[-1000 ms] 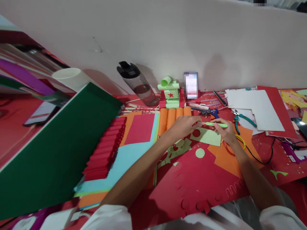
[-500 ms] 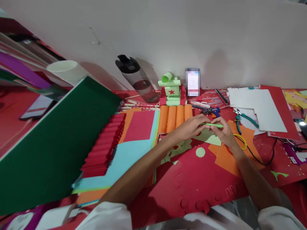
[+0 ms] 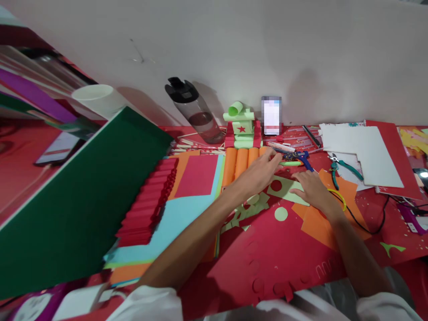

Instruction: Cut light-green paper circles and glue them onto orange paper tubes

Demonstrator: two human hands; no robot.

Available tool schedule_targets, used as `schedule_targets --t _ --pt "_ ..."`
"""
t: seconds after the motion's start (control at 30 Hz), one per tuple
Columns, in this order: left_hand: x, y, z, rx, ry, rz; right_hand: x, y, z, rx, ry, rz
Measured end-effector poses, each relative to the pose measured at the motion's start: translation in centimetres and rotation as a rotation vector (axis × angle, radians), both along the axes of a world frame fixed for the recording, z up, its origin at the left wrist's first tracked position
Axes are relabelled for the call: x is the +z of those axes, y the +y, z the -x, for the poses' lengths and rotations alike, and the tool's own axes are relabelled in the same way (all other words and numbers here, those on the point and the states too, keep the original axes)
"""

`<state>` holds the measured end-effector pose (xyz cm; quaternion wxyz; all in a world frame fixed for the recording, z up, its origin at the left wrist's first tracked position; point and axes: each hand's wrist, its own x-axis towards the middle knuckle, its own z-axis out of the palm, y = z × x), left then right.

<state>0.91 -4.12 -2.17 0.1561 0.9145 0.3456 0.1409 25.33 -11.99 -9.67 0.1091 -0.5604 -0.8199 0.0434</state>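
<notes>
Head view: your L hand [image 3: 259, 171] is at the L end of the green pen-like tool [image 3: 290, 163]; can't tell if those fingers grip it or just touch. It's on the near side of the blue glue gun [image 3: 304, 157], beyond the pale green paper strip [image 3: 286, 191]. Your R hand [image 3: 312, 187] is empty, fingers loosely spread nr the strip's R end, orange sheets [image 3: 317, 226] just below.
</notes>
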Motion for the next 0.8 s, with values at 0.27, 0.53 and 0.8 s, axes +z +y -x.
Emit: schedule_targets --t 0.27,0.53,0.8 --pt "1.7 -0.9 0.4 -0.031 0.052 0.006 0.1 -0.2 0.3 -0.021 -0.117 0.007" --pt "2.8 -1.9 0.9 -0.141 0.460 0.132 1.4 -0.8 0.8 -0.014 -0.177 0.001" --pt "0.4 -2.8 -0.1 -0.163 0.515 0.190 1.6 -0.9 1.0 -0.043 -0.190 0.013"
